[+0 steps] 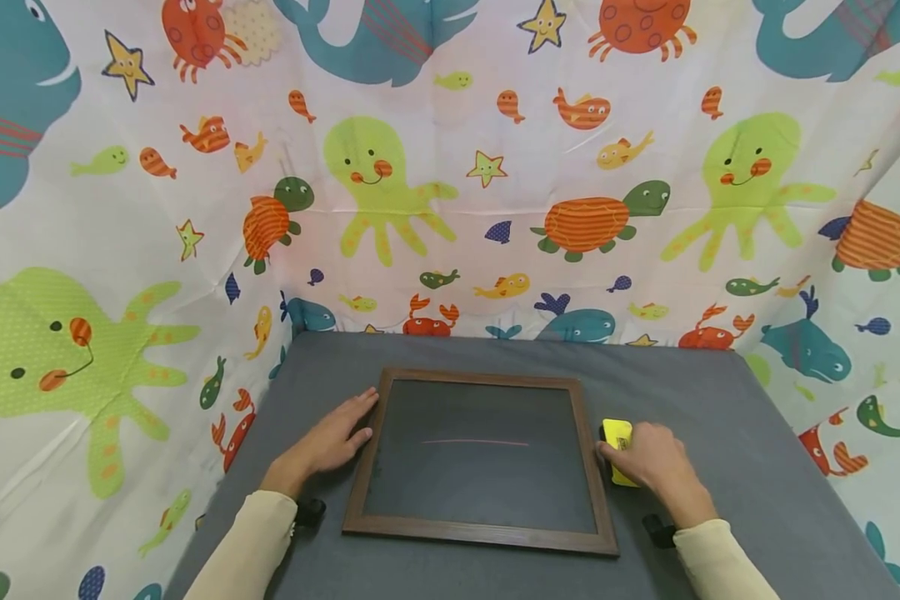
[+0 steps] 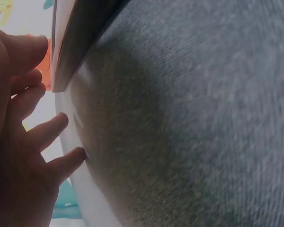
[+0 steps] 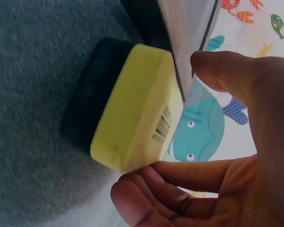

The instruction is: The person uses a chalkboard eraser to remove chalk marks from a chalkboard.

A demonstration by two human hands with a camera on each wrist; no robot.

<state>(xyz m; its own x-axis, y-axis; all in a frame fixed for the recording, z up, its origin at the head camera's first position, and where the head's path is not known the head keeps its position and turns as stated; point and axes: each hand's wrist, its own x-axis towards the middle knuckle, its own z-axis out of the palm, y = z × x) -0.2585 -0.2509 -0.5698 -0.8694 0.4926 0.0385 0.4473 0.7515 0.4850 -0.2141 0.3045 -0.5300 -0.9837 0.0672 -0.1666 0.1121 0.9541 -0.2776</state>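
One red line (image 1: 476, 442) marks the framed board (image 1: 480, 492). Yellow-and-black eraser (image 3: 132, 106) sits just right of it, partly under the right hand (image 1: 656, 460): thumb off it, fingers bent at its edge, contact unclear. Left hand (image 1: 333, 435): fingers spread beside the board's left edge. Risks: a one-sided grip could let the eraser slip; board could skid if bumped unbraced; light pressure could smear the line.

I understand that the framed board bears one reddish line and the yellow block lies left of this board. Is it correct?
Not quite: the yellow block lies right of the framed board, as the head view shows. The board does bear one reddish line.
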